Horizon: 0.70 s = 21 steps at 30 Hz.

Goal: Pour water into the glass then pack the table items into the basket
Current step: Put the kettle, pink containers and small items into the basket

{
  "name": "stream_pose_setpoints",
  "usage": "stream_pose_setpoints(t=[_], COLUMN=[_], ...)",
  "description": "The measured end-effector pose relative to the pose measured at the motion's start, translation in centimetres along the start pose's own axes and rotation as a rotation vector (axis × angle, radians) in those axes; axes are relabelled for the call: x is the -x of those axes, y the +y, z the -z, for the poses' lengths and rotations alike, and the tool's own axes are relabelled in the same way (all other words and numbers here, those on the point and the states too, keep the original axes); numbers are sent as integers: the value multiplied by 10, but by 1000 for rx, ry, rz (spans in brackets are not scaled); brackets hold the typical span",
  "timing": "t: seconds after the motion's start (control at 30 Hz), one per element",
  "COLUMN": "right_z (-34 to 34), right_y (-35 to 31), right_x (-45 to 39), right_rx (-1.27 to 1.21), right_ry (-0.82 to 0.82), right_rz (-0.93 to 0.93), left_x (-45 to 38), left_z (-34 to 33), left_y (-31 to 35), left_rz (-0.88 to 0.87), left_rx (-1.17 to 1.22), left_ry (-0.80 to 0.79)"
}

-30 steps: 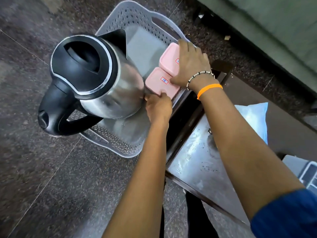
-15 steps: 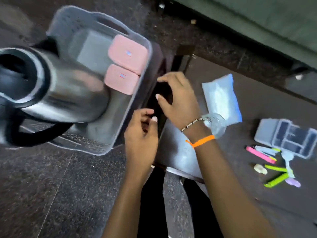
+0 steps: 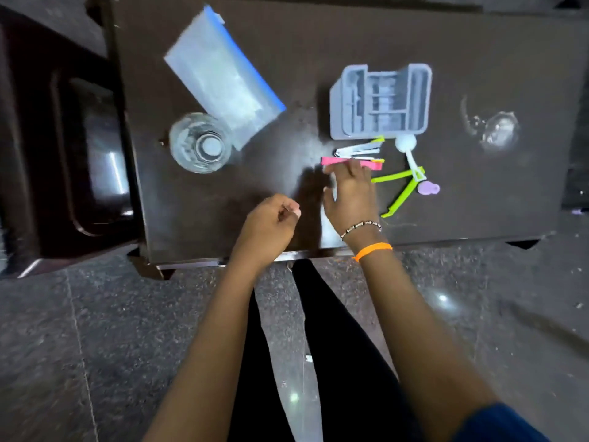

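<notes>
Dim, motion-blurred; glare on floor (image 3: 443, 297).

Dark table (image 3: 350, 33) with glass (image 3: 200, 142), zip bag (image 3: 220, 81), grey organiser (image 3: 381, 102), pink clip (image 3: 338, 161), 2 green clips (image 3: 401, 196)

Both bare forearms are extended forward. Left hand (image 3: 271, 224) is held in a loose fist, thumb laid against index finger, nothing gripped. Right hand (image 3: 349, 194) is set palm-down, ahead of left, fingers (image 3: 353, 173) stretched forward.
</notes>
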State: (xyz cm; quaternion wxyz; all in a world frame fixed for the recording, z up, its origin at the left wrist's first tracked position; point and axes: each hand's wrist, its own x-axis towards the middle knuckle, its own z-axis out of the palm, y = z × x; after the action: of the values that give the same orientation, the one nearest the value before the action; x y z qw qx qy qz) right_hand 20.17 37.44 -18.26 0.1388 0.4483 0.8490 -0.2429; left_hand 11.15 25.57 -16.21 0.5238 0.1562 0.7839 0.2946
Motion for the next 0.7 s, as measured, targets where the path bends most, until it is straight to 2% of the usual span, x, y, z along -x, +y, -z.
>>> stream_pose_setpoints(t=[0.13,0.27,0.4,0.7], right_z=[-2,-5,-3,-8], right_y=[56,85,86,71], right_x=[-27,-52,-65,-79], right_rx=[135,214,331,432], right_ry=[20,-26,-18,-238], right_rz=[17,125,230,402], left_x=[-22,-36,-45,-55], left_z=[-36,-62,-84,-106], left_y=[15,28,34,12], left_rz=[21,25,35,82], left_rx=[-66,-129,-200,-309], left_ry=[-45,-49,-46,-36])
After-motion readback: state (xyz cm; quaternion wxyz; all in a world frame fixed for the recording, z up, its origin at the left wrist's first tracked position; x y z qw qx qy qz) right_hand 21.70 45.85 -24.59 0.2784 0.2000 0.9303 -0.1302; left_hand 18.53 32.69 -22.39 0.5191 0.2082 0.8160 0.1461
